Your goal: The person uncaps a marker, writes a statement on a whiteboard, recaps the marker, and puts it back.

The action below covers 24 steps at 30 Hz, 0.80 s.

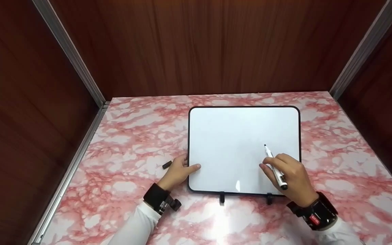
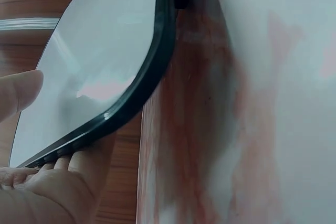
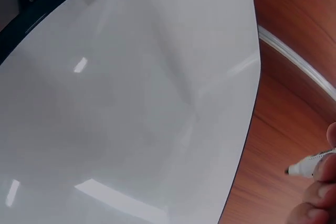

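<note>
A blank whiteboard point(image 1: 230, 143) with a thin black frame stands on small black feet on the table. My left hand point(image 1: 179, 172) grips its left edge, thumb on the white face and the other fingers behind the frame, as the left wrist view point(image 2: 52, 192) also shows. In my right hand point(image 1: 293, 173) a white marker point(image 1: 277, 175) is pinched, its dark bare tip pointing up and away in front of the board's right half. The right wrist view shows the marker point(image 3: 307, 166) tip apart from the board's surface. Beside my left hand lies a black marker cap point(image 1: 167, 164).
The table point(image 1: 131, 136) has a red and white marbled top. Dark wood panels point(image 1: 199, 47) enclose it at the back and both sides, with metal strips point(image 1: 77, 61) at the corners. Two black feet point(image 1: 222, 198) stick out below the board's front edge.
</note>
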Each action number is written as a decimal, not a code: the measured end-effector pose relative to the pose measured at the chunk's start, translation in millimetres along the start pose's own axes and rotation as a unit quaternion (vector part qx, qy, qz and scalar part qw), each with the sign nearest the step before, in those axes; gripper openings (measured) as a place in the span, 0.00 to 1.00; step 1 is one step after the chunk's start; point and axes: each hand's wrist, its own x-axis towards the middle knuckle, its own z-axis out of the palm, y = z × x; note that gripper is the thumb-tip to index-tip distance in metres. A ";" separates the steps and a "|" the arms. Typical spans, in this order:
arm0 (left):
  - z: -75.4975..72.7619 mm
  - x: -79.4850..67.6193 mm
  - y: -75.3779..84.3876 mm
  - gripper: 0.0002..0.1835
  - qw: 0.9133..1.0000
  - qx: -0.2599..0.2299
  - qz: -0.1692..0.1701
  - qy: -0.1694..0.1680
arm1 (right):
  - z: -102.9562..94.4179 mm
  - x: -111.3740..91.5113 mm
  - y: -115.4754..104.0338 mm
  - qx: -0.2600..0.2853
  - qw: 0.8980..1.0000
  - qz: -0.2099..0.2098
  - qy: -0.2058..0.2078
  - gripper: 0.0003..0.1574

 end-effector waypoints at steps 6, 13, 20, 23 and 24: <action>1.0 0.4 -1.0 0.20 1.000 -0.007 0.005 0.001 | 7.0 1.5 -2.5 0.059 0.998 0.011 0.016 0.14; 1.9 0.6 -4.7 0.16 1.000 -0.009 0.006 0.002 | 20.6 3.8 -8.6 0.114 0.990 0.078 0.011 0.20; 1.4 -0.1 -6.0 0.16 1.000 -0.023 0.012 0.002 | 39.0 15.8 -14.4 0.186 0.977 0.105 0.006 0.16; 1.6 0.1 -5.8 0.16 0.999 -0.037 0.008 0.000 | 47.8 20.9 -16.1 0.205 0.972 0.112 -0.001 0.16; 1.6 0.1 -5.9 0.17 0.999 -0.039 0.007 0.000 | 50.7 22.5 -17.0 0.208 0.971 0.113 -0.004 0.17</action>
